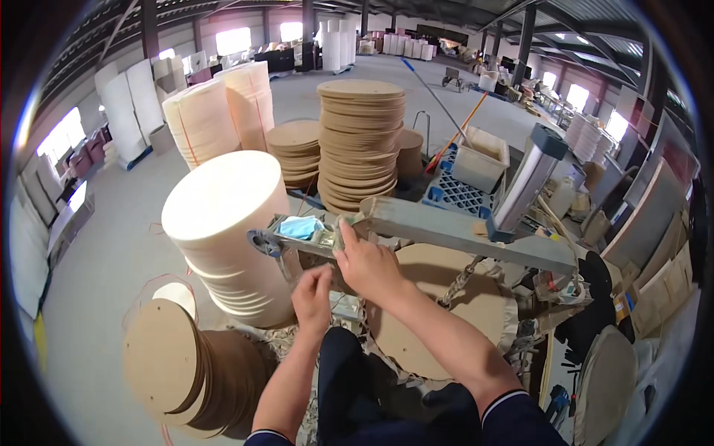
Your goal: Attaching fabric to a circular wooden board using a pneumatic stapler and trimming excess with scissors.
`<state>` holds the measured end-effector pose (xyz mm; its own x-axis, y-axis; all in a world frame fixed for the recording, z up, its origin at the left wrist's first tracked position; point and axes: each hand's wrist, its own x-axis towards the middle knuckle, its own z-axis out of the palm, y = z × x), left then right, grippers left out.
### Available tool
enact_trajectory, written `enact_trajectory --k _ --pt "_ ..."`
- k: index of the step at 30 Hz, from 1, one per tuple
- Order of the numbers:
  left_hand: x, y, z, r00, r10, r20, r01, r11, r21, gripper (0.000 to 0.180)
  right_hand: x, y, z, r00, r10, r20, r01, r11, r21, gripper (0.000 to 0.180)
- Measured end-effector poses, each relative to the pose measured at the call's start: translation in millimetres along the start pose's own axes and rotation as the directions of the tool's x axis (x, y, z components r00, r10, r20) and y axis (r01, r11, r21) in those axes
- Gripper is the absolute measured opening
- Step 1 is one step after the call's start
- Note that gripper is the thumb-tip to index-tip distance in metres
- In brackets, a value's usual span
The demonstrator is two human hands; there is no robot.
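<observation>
My left hand point(311, 299) is raised just below the small metal tray point(327, 254) on the machine's arm. Its fingers are pinched together, and whatever they may hold is too small to make out. My right hand point(366, 264) is at the tray's right end. Its index finger is stretched out and stands apart from the thumb; the other fingers are curled under, partly hidden. A light blue face mask point(301, 227) lies in the tray. The grey machine arm point(446, 230) runs rightward over a round tan board point(439, 320) with ruffled pale cloth around its edge.
A large white foam roll point(230, 245) stands at the left, beside a pile of round tan boards point(163, 357). Taller board stacks point(361, 141) rise behind the arm. A grey bin point(480, 160) sits on a blue pallet point(450, 189). Scissors-like blue tools point(558, 401) lie at lower right.
</observation>
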<state>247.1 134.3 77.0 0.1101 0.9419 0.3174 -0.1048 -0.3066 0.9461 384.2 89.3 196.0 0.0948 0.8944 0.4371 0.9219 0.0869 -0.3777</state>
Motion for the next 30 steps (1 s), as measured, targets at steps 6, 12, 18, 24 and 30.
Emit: enact_trajectory --k 6,12,18,24,30 --pt "-99 -62 6 0.915 -0.373 0.153 0.379 0.925 -0.01 0.038 34 16 37 0.993 0.114 0.026 -0.106 0.973 -0.204 0.047" --pt "-176 -136 15 0.695 -0.66 0.287 0.666 0.741 0.092 0.052 -8 6 -1 0.988 0.002 -0.155 0.01 0.997 0.072 0.025" --pt "-161 -104 30 0.529 -0.713 0.459 0.744 0.65 0.152 0.061 -155 52 -34 0.835 0.525 0.162 -0.498 0.598 0.628 0.027" --pt "-155 -94 32 0.451 -0.752 0.481 0.688 0.636 0.349 0.062 -300 56 -12 0.54 0.74 0.4 -0.737 0.186 0.65 0.047" --pt "-182 -51 51 0.445 -0.736 0.509 0.795 0.587 0.154 0.049 -358 50 31 0.311 0.62 0.72 -0.719 -0.342 0.605 0.051"
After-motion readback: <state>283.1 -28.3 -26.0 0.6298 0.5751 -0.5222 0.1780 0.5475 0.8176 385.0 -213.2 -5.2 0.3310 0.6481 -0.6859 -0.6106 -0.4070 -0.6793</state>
